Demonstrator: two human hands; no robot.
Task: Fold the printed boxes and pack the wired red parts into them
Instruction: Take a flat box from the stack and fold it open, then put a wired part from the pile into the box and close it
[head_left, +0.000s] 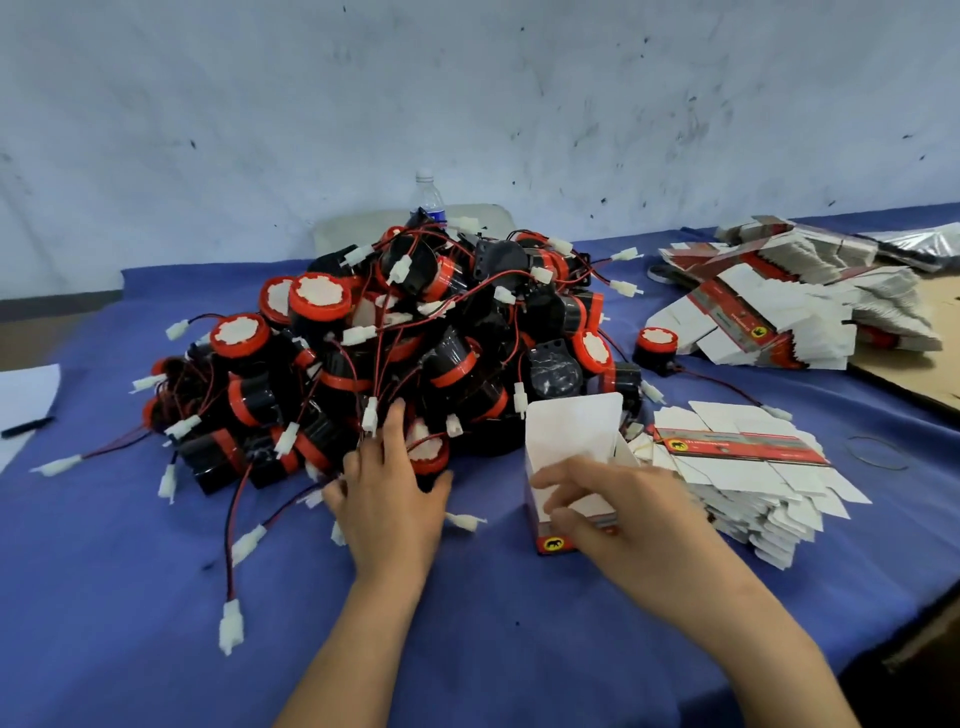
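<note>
A big heap of red-and-black wired parts (395, 343) with white connectors lies on the blue cloth. My left hand (387, 493) reaches into the heap's near edge, fingers around one red-capped part (428, 452). An upright folded printed box (574, 467) stands open-topped to the right of the heap, its lid flap raised. My right hand (618, 512) grips the box at its front and right side. A stack of flat printed boxes (748, 467) lies just right of it.
More flat box blanks (779, 306) are piled at the back right beside a brown cardboard sheet (924, 364). A water bottle (428, 200) stands behind the heap. A single part (655, 345) sits apart. A pen (26, 427) and white paper (23, 395) lie at the left edge.
</note>
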